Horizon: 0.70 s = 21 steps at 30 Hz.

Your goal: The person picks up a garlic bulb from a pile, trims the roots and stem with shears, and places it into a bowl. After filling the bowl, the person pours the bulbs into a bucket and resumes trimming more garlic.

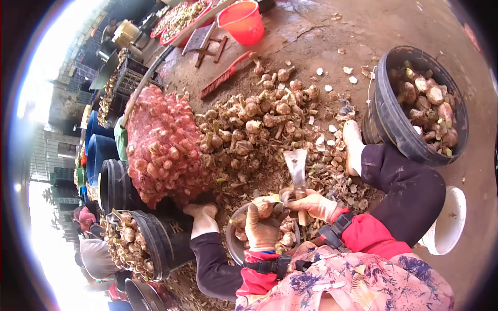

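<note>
My left hand [262,230], in a worn glove, is shut on a brown bulb [264,208] that it holds over a metal bowl [233,245] with several more bulbs in it. My right hand [315,205], also gloved, grips the handle of a wide-bladed knife [296,165]. Its blade points away from me, just beside the bulb. The bowl sits on the ground between my legs in black trousers.
A big pile of bulbs [259,114] lies ahead, beside a red mesh sack [161,140] full of bulbs. Black buckets of bulbs stand at the right [390,124] and left [158,243]. A white bucket [447,223], an orange bucket [241,20] and a red brush [225,75] are nearby.
</note>
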### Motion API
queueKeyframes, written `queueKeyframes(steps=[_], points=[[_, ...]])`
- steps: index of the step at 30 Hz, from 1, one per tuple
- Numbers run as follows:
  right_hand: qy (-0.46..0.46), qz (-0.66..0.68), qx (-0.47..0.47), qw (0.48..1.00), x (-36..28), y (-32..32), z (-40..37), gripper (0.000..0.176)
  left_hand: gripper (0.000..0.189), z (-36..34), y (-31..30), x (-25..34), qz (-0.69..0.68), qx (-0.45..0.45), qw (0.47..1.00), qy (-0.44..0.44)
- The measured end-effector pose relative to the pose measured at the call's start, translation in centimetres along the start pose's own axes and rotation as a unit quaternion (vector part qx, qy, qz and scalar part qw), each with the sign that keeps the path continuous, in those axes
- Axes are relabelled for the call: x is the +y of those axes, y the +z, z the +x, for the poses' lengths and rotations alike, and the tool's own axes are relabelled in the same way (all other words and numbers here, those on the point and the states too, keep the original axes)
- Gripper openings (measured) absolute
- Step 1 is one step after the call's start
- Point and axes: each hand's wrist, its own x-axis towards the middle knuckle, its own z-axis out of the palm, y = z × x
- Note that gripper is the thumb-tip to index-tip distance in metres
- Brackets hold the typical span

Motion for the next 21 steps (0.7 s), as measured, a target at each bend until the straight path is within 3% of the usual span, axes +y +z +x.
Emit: queueKeyframes(steps=[1, 2, 3, 4, 6, 7, 8, 9, 10, 12, 15, 16, 18, 19, 20, 21], points=[[0.033, -0.085, -0.027, 0.995, 1.4, -2.1, 1.0, 0.045, 0.045, -0.4, -1.0, 0.6, 0.054, 0.005, 0.999, 0.007], [0.06, -0.156, 0.023, 0.986, -0.9, -0.4, 0.6, 0.036, 0.043, -0.9, -1.8, 1.7, 0.109, 0.01, 0.994, 0.012], [0.006, -0.129, 0.074, 0.989, -1.4, -0.6, 0.6, 0.032, 0.041, -1.6, -2.4, 3.0, 0.178, 0.038, 0.983, 0.029], [-0.049, -0.102, 0.125, 0.986, -1.7, -1.1, 0.7, 0.028, 0.043, -1.5, -4.2, 4.6, 0.271, -0.024, 0.962, 0.039], [-0.167, -0.038, 0.303, 0.937, -0.7, -5.6, 2.7, 0.025, 0.054, -3.1, -6.8, 6.4, 0.474, 0.154, 0.865, 0.064], [-0.216, -0.055, 0.332, 0.917, -1.0, -7.5, 3.3, 0.026, 0.06, -3.4, -8.8, 8.1, 0.709, 0.136, 0.692, 0.002], [-0.265, -0.073, 0.359, 0.892, -1.9, -7.9, 3.5, 0.027, 0.067, -3.4, -10.1, 9.1, 0.881, 0.101, 0.458, -0.062], [-0.223, -0.134, 0.394, 0.882, -2.6, -8.2, 3.1, 0.026, 0.075, -3.7, -11.1, 8.3, 0.946, 0.075, 0.315, -0.019], [-0.23, -0.236, 0.399, 0.856, -1.3, -11.0, 3.7, 0.026, 0.065, -3.4, -9.1, 8.0, 0.947, 0.007, 0.317, 0.047], [-0.239, -0.251, 0.441, 0.828, -1.2, -8.4, 3.3, 0.029, 0.059, -0.8, -6.6, 5.4, 0.912, -0.035, 0.406, 0.034], [-0.249, -0.196, 0.392, 0.863, -1.0, -6.6, 3.3, 0.04, 0.051, 3.5, -6.9, -1.2, 0.938, -0.118, 0.309, 0.106], [-0.27, -0.283, 0.393, 0.832, -1.5, -5.9, 2.6, 0.04, 0.045, 5.4, -8.4, -3.3, 0.945, -0.145, 0.266, 0.124], [-0.237, -0.209, 0.395, 0.863, -3.4, -3.5, 1.6, 0.036, 0.032, 9.3, -9.1, -6.1, 0.942, -0.169, 0.289, -0.036], [-0.214, -0.202, 0.428, 0.855, -3.2, -4.0, 1.6, 0.03, 0.03, 10.6, -7.2, -6.9, 0.924, -0.176, 0.336, -0.046], [-0.253, -0.13, 0.383, 0.879, -3.5, -3.3, 1.4, 0.029, 0.028, 11.2, -5.2, -7.9, 0.904, -0.181, 0.383, -0.061], [-0.24, -0.137, 0.388, 0.879, -4.5, -2.1, 1.0, 0.032, 0.031, 11.6, -3.9, -9.7, 0.855, -0.266, 0.441, -0.068]])
